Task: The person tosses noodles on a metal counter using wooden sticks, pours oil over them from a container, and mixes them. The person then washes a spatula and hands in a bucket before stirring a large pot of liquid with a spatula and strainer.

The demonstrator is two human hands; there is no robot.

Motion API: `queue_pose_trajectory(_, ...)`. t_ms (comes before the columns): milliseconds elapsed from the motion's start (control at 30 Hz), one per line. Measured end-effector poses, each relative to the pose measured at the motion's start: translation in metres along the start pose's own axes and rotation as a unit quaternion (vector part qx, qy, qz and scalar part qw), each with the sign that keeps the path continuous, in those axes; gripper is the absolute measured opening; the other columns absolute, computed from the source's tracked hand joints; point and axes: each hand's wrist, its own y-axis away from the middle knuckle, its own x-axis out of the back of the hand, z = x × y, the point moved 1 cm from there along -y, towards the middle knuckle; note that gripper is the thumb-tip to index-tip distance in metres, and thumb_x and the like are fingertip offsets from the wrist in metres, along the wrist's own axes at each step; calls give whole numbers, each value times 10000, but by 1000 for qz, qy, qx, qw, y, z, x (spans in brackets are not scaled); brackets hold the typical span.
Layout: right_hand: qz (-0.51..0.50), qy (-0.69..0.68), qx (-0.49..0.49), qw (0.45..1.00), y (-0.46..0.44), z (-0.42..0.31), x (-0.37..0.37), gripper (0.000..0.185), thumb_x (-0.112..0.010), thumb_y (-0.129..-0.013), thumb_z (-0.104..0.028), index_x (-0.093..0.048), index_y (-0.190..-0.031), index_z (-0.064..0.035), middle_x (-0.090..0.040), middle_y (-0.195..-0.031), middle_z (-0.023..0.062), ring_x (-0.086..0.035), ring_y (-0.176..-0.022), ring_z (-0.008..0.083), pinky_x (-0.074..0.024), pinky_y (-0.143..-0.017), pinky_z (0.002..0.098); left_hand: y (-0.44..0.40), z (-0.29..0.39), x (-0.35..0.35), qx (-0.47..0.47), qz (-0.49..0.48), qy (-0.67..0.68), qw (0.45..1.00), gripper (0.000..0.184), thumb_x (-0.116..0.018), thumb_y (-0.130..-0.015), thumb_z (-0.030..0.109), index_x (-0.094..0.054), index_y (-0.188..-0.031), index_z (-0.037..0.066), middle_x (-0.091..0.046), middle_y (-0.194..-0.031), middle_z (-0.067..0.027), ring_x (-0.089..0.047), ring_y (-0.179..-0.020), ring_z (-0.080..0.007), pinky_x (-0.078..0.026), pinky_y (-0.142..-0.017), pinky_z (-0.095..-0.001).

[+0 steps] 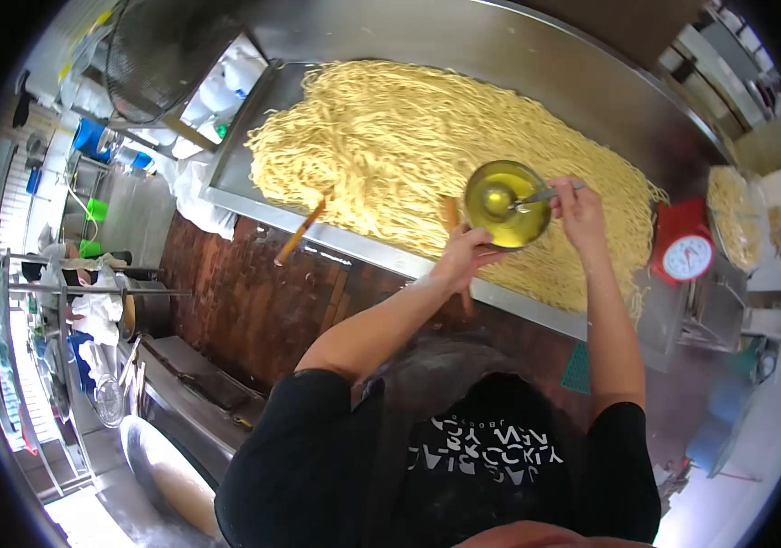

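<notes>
A round metal bowl [471,187] of yellow, oil-like liquid is above a wide spread of yellow noodles [390,137]. My left hand [465,259] is closed on its near left rim. My right hand [577,212] grips the handle of a metal ladle [536,196], whose head dips into the liquid. The noodles lie in a large metal tray [381,258]. One wooden stick [304,230] rests across the tray's near edge, its far end among the noodles. Another wooden stick [452,212] is partly hidden by my left hand and the bowl.
A red scale [682,239] with a white dial stands right of the tray, beside a container of noodles [735,215]. A large round pan [167,475] is at lower left. Brown tiled floor [226,283] shows left. A person in white [96,306] is far left.
</notes>
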Motion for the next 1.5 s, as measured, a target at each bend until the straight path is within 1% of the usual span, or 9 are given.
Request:
queue_pose_trajectory(200,-161,-38,11,986,-28,-73,-220,252,-546,-1014,-217,-681,-963,-10,-626,-674,26,-567,-543,91,-475,-504,242,80,123,168,-108,192,7,975,502,-598,-843,72,-393,-1273,-87,-604,-1160,-193,-667,-1003,-295,-585,-851,-429)
queue_pose_trajectory(267,-229,-205,-115,944,-37,-90,-326,228,-552,-1001,-187,-676,-934,-8,-631,-672,41,-576,-531,106,-482,-479,246,124,187,218,-129,256,-2,958,464,-603,-833,65,-446,-1241,-92,-634,-1120,-186,-683,-967,-298,-595,-820,-427)
queue_pose_trajectory(400,-222,-267,-170,922,-66,-111,-434,195,-587,-978,-161,-668,-908,3,-630,-665,61,-602,-538,127,-495,-458,253,145,247,272,-175,287,36,941,364,-526,-883,85,-530,-1178,-128,-651,-1093,-229,-704,-931,-323,-632,-731,-406)
queue_pose_trajectory(600,-163,-90,75,980,-115,-171,-483,346,-564,-969,-267,-686,-854,35,-683,-654,121,-666,-591,178,-531,-588,329,110,303,349,-186,347,38,918,357,-591,-857,116,-541,-1135,-102,-615,-1112,-216,-691,-915,-350,-617,-682,-460)
queue_pose_trajectory(733,-145,-15,96,985,-112,-142,-490,351,-566,-977,-280,-690,-935,47,-716,-716,150,-691,-627,202,-548,-645,353,78,317,358,-150,361,19,920,338,-614,-855,144,-558,-1118,-60,-597,-1094,-197,-674,-889,-337,-611,-683,-482)
queue_pose_trajectory(900,-93,-323,-249,908,-122,-105,-466,217,-501,-987,-122,-629,-1006,52,-675,-783,166,-678,-647,236,-596,-604,335,29,328,324,-99,309,-13,946,364,-623,-858,182,-546,-1156,-12,-584,-1137,-183,-666,-909,-347,-608,-701,-497)
queue_pose_trajectory(1133,70,-314,-85,943,-195,-135,-349,274,-519,-990,-189,-643,-961,53,-679,-783,155,-673,-643,222,-577,-610,326,-60,343,231,-96,214,-56,970,443,-630,-847,217,-529,-1214,-11,-569,-1157,-167,-634,-975,-326,-606,-646,-427)
queue_pose_trajectory(1267,52,46,62,996,-183,-93,-293,297,-524,-992,-200,-643,-945,69,-680,-767,138,-674,-639,210,-568,-599,315,-89,320,187,-62,198,-83,975,465,-651,-839,210,-526,-1232,-3,-588,-1160,-160,-645,-963,-322,-607,-653,-431)
queue_pose_trajectory(1500,120,-319,-188,921,-103,-19,-232,280,-482,-998,-171,-617,-993,74,-679,-808,158,-686,-690,232,-584,-621,337,-115,229,126,7,139,-172,975,474,-631,-838,217,-526,-1248,1,-621,-1138,-175,-679,-917,-326,-628,-577,-439)
